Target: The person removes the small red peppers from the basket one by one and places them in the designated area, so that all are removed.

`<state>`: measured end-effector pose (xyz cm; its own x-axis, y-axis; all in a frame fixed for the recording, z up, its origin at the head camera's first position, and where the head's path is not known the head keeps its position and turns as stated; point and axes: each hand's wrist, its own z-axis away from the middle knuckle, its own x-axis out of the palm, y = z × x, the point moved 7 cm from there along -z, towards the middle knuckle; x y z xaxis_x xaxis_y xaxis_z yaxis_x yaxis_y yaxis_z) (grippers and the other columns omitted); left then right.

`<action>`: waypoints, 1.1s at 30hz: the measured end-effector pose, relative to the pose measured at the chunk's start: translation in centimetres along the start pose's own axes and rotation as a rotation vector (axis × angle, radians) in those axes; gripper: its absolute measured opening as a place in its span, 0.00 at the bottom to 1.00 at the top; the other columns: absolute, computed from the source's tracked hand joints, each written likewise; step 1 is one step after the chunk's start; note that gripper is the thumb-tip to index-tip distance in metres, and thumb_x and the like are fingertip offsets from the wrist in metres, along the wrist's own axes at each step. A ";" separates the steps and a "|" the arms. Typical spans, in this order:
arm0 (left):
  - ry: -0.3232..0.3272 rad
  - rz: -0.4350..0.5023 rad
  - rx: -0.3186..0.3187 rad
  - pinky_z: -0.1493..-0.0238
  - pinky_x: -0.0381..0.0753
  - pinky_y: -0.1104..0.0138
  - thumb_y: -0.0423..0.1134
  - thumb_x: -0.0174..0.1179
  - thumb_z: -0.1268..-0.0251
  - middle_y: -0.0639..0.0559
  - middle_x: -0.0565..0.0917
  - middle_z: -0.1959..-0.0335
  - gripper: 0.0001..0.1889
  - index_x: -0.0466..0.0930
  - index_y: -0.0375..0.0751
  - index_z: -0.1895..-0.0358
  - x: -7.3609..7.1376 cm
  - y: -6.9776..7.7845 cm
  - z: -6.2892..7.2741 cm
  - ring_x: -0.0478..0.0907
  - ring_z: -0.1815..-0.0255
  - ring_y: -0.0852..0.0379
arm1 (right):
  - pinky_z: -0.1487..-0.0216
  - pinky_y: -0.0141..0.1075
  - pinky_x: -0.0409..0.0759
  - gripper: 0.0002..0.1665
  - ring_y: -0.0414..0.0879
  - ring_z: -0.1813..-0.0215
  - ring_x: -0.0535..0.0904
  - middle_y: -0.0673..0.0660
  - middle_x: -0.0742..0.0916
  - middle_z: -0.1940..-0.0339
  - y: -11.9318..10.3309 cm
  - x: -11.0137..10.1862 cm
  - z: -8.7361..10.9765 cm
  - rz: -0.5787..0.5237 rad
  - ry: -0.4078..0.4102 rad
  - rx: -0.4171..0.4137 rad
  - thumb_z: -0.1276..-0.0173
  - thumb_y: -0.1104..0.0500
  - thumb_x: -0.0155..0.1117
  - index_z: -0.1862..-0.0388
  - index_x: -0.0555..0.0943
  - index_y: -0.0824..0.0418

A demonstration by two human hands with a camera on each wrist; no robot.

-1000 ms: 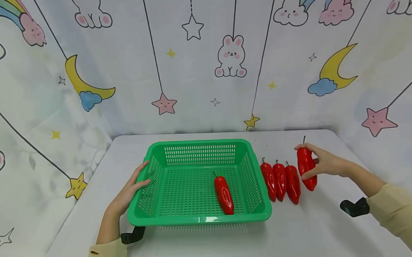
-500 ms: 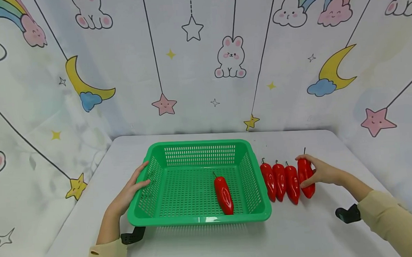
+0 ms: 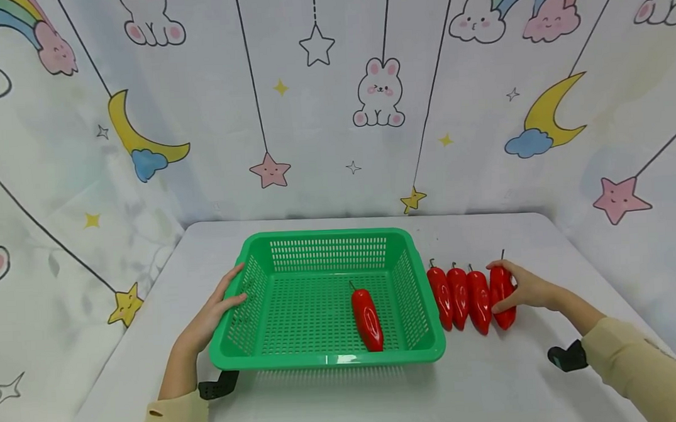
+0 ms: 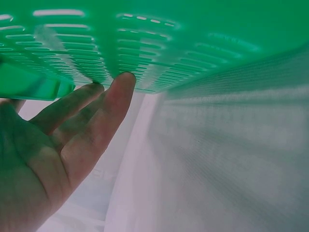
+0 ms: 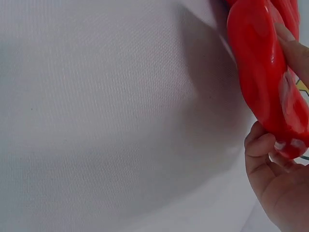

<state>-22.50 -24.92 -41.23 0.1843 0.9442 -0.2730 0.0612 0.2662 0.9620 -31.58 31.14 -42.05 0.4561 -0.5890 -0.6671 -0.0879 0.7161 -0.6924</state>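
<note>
A red chili pepper with a dark stem is at the right end of a row of similar peppers. My right hand holds it between the thumb on its near side and fingers at its stem end; the right wrist view shows the pepper gripped lengthwise by the hand. At the left, my left hand holds the side of a green slotted basket, thumb over the rim. In the left wrist view, the hand has its fingertips against the basket's slotted wall. One pepper lies inside the basket.
Three more red peppers stand side by side between the basket and the held one: one beside the basket wall, a middle one and another. The white table meets a patterned curtain at the back.
My right hand has lowered the pepper toward the near side, down beside the row's rightmost pepper. My left hand and the basket stay where they were.
</note>
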 end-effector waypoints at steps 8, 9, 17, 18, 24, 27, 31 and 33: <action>-0.001 0.000 0.005 0.44 0.39 0.33 0.44 0.45 0.30 0.49 0.34 0.27 0.32 0.41 0.56 0.27 -0.1 0.0 0.0 0.28 0.30 0.41 | 0.60 0.48 0.79 0.57 0.70 0.43 0.60 0.72 0.66 0.44 0.4 0.5 -0.2 0.021 0.006 0.015 0.60 0.54 0.79 0.35 0.55 0.65; -0.001 0.000 0.004 0.43 0.39 0.33 0.44 0.45 0.30 0.49 0.34 0.27 0.32 0.41 0.57 0.27 -0.1 0.0 0.0 0.28 0.30 0.41 | 0.60 0.48 0.79 0.58 0.70 0.43 0.60 0.73 0.66 0.44 0.4 0.6 -0.2 0.020 0.004 0.018 0.61 0.54 0.79 0.35 0.55 0.65; -0.004 0.008 -0.009 0.43 0.41 0.34 0.43 0.44 0.29 0.48 0.34 0.27 0.32 0.41 0.57 0.27 0.0 -0.1 0.0 0.29 0.30 0.40 | 0.61 0.47 0.79 0.57 0.69 0.44 0.61 0.72 0.67 0.45 0.6 1.0 -0.4 0.015 -0.002 0.006 0.61 0.54 0.79 0.36 0.55 0.67; -0.004 0.006 -0.010 0.43 0.40 0.34 0.43 0.44 0.29 0.48 0.34 0.27 0.32 0.41 0.57 0.27 0.0 -0.1 0.0 0.29 0.30 0.40 | 0.61 0.47 0.79 0.57 0.69 0.44 0.61 0.72 0.67 0.45 0.6 1.0 -0.4 0.017 -0.001 0.004 0.61 0.54 0.79 0.36 0.55 0.67; -0.002 0.007 -0.012 0.43 0.41 0.34 0.42 0.44 0.29 0.48 0.34 0.27 0.32 0.41 0.58 0.27 0.1 -0.1 0.0 0.29 0.30 0.40 | 0.63 0.45 0.80 0.58 0.68 0.44 0.62 0.71 0.68 0.46 0.5 1.3 -0.8 0.037 -0.018 -0.024 0.61 0.55 0.79 0.35 0.55 0.66; 0.000 0.004 -0.010 0.43 0.40 0.33 0.42 0.43 0.29 0.48 0.34 0.27 0.32 0.41 0.57 0.27 0.0 -0.1 0.0 0.28 0.30 0.40 | 0.63 0.44 0.80 0.58 0.68 0.44 0.62 0.71 0.68 0.46 0.5 1.5 -1.0 0.032 -0.038 -0.039 0.60 0.56 0.78 0.35 0.54 0.67; -0.003 0.008 -0.008 0.43 0.41 0.34 0.42 0.43 0.29 0.48 0.34 0.27 0.32 0.41 0.57 0.27 0.0 -0.1 -0.1 0.29 0.30 0.40 | 0.61 0.46 0.79 0.57 0.69 0.44 0.61 0.72 0.67 0.45 0.5 1.4 -0.8 0.043 -0.035 -0.037 0.59 0.55 0.78 0.34 0.54 0.66; -0.005 0.011 -0.006 0.43 0.41 0.34 0.42 0.44 0.29 0.48 0.34 0.27 0.32 0.41 0.57 0.27 0.0 -0.1 -0.1 0.30 0.30 0.40 | 0.61 0.49 0.78 0.58 0.70 0.44 0.59 0.74 0.65 0.45 0.5 1.2 -0.6 0.067 -0.029 -0.025 0.58 0.53 0.77 0.33 0.53 0.66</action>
<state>-22.63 -24.92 -41.34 0.1897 0.9462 -0.2623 0.0533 0.2569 0.9650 -31.56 30.59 -43.37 0.4743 -0.5285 -0.7041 -0.1408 0.7439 -0.6533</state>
